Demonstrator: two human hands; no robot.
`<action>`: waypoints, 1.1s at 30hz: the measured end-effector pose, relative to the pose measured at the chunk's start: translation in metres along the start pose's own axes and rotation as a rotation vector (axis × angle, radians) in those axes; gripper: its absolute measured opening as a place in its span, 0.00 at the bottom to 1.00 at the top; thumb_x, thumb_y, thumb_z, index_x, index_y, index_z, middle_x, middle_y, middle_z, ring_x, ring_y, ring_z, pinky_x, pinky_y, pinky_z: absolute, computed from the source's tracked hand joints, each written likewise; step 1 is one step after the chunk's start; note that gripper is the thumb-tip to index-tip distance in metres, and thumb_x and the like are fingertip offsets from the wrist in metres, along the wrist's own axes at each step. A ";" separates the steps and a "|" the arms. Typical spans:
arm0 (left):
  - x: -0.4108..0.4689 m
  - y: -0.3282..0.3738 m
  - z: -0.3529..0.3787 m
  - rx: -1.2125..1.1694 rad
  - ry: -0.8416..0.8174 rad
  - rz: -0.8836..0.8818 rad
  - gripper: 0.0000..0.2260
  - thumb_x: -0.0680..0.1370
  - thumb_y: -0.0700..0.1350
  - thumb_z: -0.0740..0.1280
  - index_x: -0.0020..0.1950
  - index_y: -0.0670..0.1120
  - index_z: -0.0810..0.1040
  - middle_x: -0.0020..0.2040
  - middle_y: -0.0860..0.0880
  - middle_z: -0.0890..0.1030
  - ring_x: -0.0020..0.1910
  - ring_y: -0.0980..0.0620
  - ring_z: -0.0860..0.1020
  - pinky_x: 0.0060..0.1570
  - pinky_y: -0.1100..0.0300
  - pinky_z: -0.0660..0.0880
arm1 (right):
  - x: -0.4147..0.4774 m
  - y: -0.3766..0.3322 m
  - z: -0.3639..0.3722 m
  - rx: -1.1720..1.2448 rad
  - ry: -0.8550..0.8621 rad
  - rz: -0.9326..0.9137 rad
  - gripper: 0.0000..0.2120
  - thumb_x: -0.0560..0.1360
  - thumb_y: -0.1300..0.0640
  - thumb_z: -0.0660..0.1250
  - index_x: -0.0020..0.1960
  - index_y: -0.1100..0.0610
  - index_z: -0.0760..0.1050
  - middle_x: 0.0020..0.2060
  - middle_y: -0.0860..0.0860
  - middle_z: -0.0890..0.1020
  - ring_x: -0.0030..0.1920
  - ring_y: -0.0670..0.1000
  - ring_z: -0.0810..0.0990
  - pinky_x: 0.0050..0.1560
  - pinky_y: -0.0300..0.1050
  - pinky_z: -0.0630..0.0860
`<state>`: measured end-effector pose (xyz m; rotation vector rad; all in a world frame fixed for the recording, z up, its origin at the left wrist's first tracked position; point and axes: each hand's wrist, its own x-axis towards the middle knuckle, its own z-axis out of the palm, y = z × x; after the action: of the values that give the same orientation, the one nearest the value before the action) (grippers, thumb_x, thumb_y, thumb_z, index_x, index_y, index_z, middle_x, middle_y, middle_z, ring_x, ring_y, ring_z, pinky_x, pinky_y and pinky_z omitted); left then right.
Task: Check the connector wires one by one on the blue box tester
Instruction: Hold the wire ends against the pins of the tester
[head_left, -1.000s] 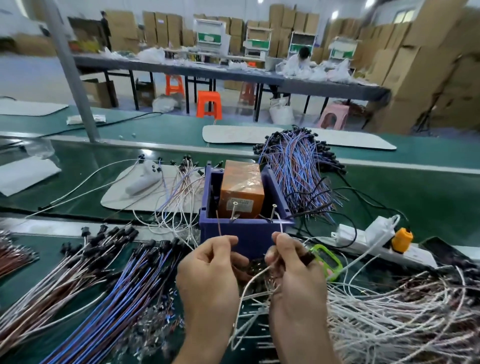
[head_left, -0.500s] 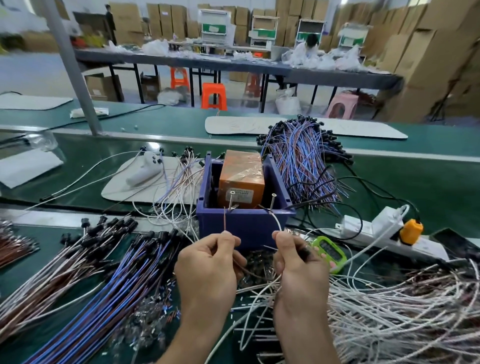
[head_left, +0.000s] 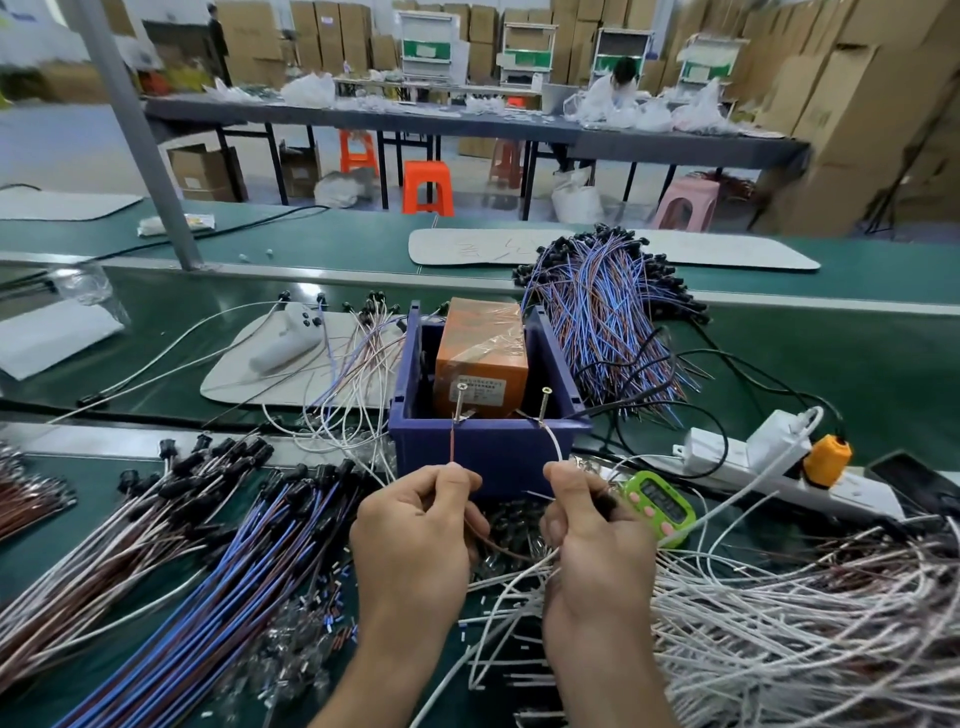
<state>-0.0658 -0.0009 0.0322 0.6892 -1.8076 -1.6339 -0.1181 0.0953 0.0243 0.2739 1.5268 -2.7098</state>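
A green tabletop (head_left: 831, 374) in a warehouse stacked with cardboard boxes (head_left: 852, 104) carries the blue box tester (head_left: 488, 452), just beyond both hands. The left hand (head_left: 415, 530) has its fingers (head_left: 448, 480) curled, pinching a brown wire (head_left: 452, 441) whose tip meets the left screw (head_left: 459, 400) on the box rim. The right hand (head_left: 597, 535) pinches a white wire (head_left: 555, 442) reaching the right screw (head_left: 543, 402)

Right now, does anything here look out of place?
Two screws stand tilted on the front rim of the blue box, looking improvised. Small loose bits lie scattered on the green mat beside the left hand.
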 end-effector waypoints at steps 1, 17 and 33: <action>0.000 0.000 0.001 0.000 -0.002 0.000 0.14 0.80 0.44 0.68 0.37 0.56 0.85 0.28 0.49 0.82 0.21 0.52 0.74 0.23 0.59 0.71 | 0.000 0.000 0.000 -0.003 -0.002 0.003 0.10 0.76 0.66 0.72 0.37 0.59 0.76 0.23 0.48 0.66 0.24 0.45 0.62 0.25 0.36 0.63; 0.003 -0.002 0.004 0.003 -0.017 0.010 0.15 0.81 0.44 0.67 0.37 0.56 0.85 0.27 0.49 0.82 0.21 0.53 0.73 0.24 0.60 0.71 | 0.008 0.007 0.003 -0.011 0.111 0.067 0.13 0.76 0.64 0.73 0.34 0.56 0.75 0.21 0.48 0.70 0.22 0.46 0.66 0.26 0.38 0.67; 0.005 -0.005 0.003 0.005 -0.018 0.017 0.14 0.81 0.44 0.67 0.39 0.56 0.86 0.28 0.49 0.82 0.23 0.53 0.74 0.27 0.57 0.73 | 0.002 0.006 0.007 -0.057 0.121 -0.040 0.21 0.76 0.63 0.74 0.26 0.53 0.75 0.22 0.47 0.69 0.24 0.45 0.65 0.25 0.37 0.65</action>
<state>-0.0716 -0.0026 0.0273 0.6612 -1.8265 -1.6298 -0.1200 0.0867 0.0224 0.4176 1.6541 -2.7211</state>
